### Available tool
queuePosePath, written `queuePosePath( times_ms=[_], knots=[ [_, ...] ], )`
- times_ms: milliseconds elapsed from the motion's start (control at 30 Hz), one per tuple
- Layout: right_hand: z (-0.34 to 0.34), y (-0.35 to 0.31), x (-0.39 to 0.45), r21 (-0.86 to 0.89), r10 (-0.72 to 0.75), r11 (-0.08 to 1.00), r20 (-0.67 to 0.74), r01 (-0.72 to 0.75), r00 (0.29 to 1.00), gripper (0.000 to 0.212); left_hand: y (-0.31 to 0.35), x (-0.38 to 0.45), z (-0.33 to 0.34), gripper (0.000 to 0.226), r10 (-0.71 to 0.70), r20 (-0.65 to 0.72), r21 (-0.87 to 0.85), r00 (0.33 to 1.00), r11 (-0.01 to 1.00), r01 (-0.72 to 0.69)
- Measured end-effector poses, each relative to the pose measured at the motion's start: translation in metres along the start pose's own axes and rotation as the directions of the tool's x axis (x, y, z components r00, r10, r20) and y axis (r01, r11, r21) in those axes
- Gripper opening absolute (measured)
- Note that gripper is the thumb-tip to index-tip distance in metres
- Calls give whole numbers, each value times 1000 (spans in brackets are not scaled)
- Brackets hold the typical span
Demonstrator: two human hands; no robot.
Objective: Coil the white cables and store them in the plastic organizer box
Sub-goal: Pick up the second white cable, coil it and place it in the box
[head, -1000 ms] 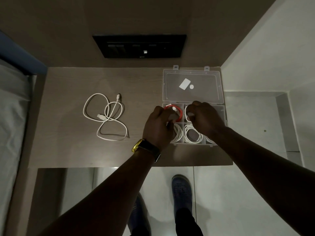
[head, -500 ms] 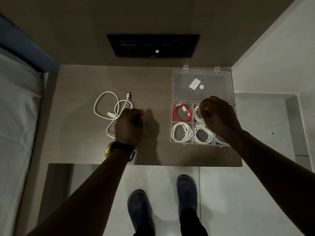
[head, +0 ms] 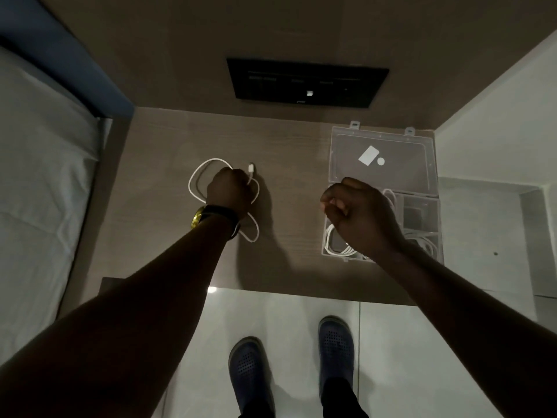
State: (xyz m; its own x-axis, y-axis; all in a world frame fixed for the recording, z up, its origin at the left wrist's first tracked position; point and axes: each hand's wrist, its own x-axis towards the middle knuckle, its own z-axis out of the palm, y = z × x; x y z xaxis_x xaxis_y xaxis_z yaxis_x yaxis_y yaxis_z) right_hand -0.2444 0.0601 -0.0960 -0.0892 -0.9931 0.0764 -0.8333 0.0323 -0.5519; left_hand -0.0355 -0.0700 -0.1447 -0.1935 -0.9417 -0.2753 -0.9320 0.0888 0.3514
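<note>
A loose white cable lies in tangled loops on the wooden shelf, one plug end pointing away from me. My left hand rests on its middle with the fingers closed around the strands near that plug. The clear plastic organizer box stands open at the right, lid laid back. Coiled white cables fill its near compartments. My right hand hovers over the box's left side as a closed fist, hiding the compartments beneath; I see nothing in it.
A black panel is set in the wall behind the shelf. A bed with white sheets lies at the left. The shelf's front edge runs above the tiled floor, where my two dark shoes stand.
My left hand left the box, crossed to the loose cable and closed on it. My right hand lifted off the compartments and drew left into a fist.
</note>
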Motion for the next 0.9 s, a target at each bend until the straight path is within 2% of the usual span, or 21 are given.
queuePosePath(
  times_ms=[67, 133, 167, 233, 300, 367, 400, 467, 500, 533, 567, 600, 667, 700, 733, 800, 867, 900],
  knots=[
    [8, -13, 5, 98, 18, 995, 19, -20, 1000, 3, 9, 3, -7, 26, -13, -13, -30, 1000, 999, 13],
    [18, -28, 13, 241, 120, 961, 80, -136, 990, 10, 14, -8, -16, 11, 2, -94, -199, 996, 980, -20],
    [23, -38, 19, 334, 183, 918, 127, -216, 975, 14, 17, -18, -22, 6, 1, -125, -339, 992, 940, -44],
    [33, -59, 30, 539, 244, 777, 216, -324, 945, 21, 25, -47, -35, 12, 38, -162, -572, 986, 811, -125],
    [41, -75, 39, 654, 268, 660, 254, -370, 929, 22, 30, -72, -43, 18, 108, -122, -675, 987, 720, -162],
    [43, -82, 42, 689, 283, 620, 251, -376, 926, 19, 27, -86, -51, 21, 145, -59, -665, 988, 732, -148],
    [42, -83, 41, 683, 278, 633, 238, -364, 931, 18, 21, -87, -57, 23, 139, -72, -625, 988, 766, -153],
    [39, -82, 38, 594, 226, 751, 179, -289, 957, 19, 5, -85, -71, 25, 128, -235, -450, 964, 864, -224],
    [36, -81, 35, 525, 164, 821, 159, -224, 974, 19, -1, -85, -80, 25, 150, -328, -353, 933, 896, -269],
    [33, -81, 34, 467, 75, 873, 159, -142, 984, 19, -4, -85, -87, 25, 194, -357, -287, 914, 908, -305],
    [29, -81, 33, 428, -25, 902, 179, -55, 984, 19, -3, -85, -91, 23, 244, -292, -289, 925, 899, -328],
    [27, -82, 32, 405, -107, 914, 208, 14, 972, 19, 1, -87, -93, 24, 279, -146, -341, 949, 886, -313],
    [21, -84, 33, 392, -175, 918, 261, 61, 949, 17, 11, -92, -93, 36, 224, 190, -571, 956, 817, -78],
    [19, -85, 33, 405, -178, 913, 278, 53, 944, 14, 12, -93, -94, 41, 172, 289, -659, 942, 749, 66],
    [17, -87, 32, 428, -176, 903, 288, 37, 941, 12, 11, -93, -96, 43, 139, 357, -705, 924, 689, 169],
    [15, -89, 31, 501, -139, 865, 291, -26, 947, 12, 5, -91, -102, 42, 137, 436, -717, 890, 651, 251],
    [9, -87, 35, 581, -96, 810, 269, -82, 958, 18, -5, -92, -105, 36, 192, 524, -721, 830, 619, 312],
    [6, -84, 38, 612, -89, 786, 252, -88, 964, 16, -9, -95, -106, 34, 248, 571, -738, 783, 572, 357]
  ],
)
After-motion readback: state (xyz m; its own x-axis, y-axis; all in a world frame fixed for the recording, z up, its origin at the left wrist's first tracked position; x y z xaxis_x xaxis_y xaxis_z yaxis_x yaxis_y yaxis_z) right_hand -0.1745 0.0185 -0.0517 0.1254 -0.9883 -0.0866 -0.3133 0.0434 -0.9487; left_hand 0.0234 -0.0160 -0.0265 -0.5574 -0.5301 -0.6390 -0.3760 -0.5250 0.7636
